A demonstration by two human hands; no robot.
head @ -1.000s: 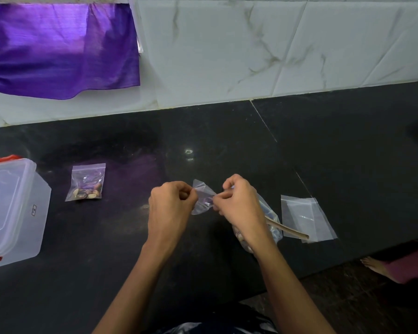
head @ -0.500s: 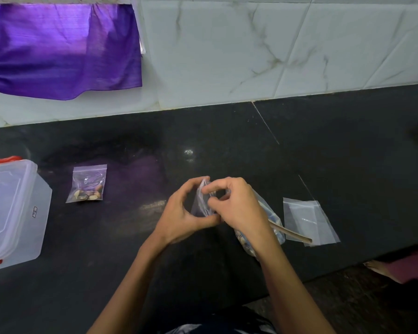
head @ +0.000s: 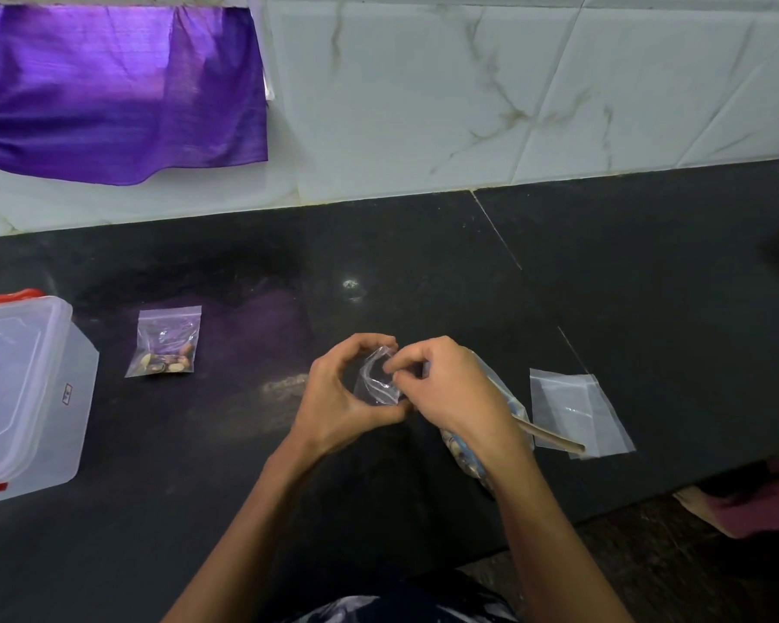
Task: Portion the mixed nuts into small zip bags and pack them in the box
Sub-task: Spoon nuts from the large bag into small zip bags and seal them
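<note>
Above the black counter (head: 423, 263), my left hand (head: 338, 393) curls round a small empty clear zip bag (head: 376, 379), and my right hand (head: 450, 388) pinches its upper edge. Under my right wrist lies a larger clear bag of mixed nuts (head: 468, 451), mostly hidden, with a wooden stick handle (head: 554, 436) poking out to the right. A small zip bag with nuts in it (head: 165, 344) lies flat at the left. The translucent plastic box (head: 23, 397) with red clips stands at the far left edge.
A short stack of empty zip bags (head: 576, 411) lies right of my hands near the counter's front edge. White tiled wall and a purple cloth (head: 118, 83) are behind. A person's foot (head: 711, 510) shows on the floor at lower right.
My hands have gone from pinching the small bag's top stretched between them to closing together, the left hand now cupping the bag and the right fingers working at its mouth.
</note>
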